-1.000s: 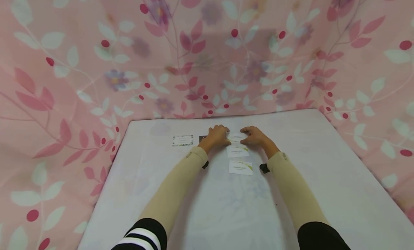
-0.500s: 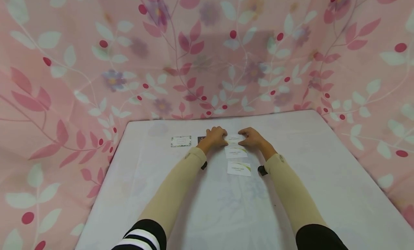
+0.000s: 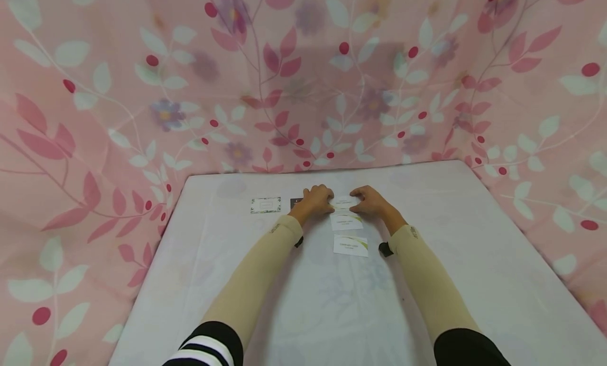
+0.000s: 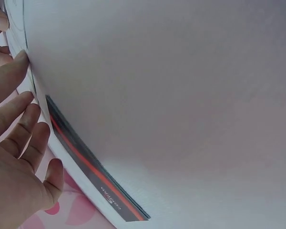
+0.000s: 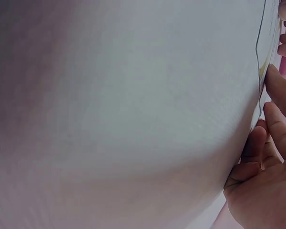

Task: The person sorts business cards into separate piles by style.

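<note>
Near the table's (image 3: 227, 282) far edge: your left hand (image 3: 316, 199) and right hand (image 3: 372, 200) touch the top white card (image 3: 344, 201) by its short ends, fingertips curled. Thin, light, slippery card: likely flexes; lift by edges.

Three cards (image 3: 346, 221) in a column mid-table (image 3: 474, 260), two cards (image 3: 266, 205) left.

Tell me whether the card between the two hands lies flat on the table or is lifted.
Cannot tell for sure: the white card sits between the left hand and right hand, fingertips at its ends; the view is too small to show a gap.
</note>
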A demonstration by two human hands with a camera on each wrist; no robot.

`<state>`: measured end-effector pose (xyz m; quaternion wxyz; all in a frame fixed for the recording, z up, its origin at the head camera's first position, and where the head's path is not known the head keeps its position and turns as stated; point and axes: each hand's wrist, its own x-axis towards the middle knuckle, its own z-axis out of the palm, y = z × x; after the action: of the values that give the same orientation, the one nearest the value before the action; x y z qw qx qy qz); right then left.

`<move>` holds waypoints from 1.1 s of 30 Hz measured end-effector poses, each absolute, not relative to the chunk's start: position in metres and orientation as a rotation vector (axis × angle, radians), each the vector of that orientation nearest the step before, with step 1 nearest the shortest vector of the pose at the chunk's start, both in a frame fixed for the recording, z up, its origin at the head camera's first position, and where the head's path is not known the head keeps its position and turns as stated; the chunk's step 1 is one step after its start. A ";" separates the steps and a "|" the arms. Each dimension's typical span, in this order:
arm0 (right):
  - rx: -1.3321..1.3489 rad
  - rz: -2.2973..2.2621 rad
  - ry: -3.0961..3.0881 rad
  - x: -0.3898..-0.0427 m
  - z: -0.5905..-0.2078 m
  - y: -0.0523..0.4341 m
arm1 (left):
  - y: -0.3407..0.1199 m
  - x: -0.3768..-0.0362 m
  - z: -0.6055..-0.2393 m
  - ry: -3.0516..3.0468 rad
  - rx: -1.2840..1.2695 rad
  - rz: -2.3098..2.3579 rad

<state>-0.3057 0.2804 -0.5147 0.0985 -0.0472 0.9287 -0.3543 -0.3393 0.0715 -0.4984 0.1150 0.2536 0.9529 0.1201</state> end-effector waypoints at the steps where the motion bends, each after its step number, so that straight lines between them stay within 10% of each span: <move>1: -0.143 -1.060 2.746 -0.305 -0.515 0.280 | 0.071 -0.339 -0.498 2.789 0.742 0.344; 33: -0.136 -1.125 2.698 -0.307 -0.521 0.280 | 0.069 -0.337 -0.500 2.785 0.737 0.364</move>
<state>-0.3070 0.2803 -0.5210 0.1075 -0.0463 0.9166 -0.3823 -0.3372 0.0692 -0.4997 0.1188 0.2520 0.9523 0.1246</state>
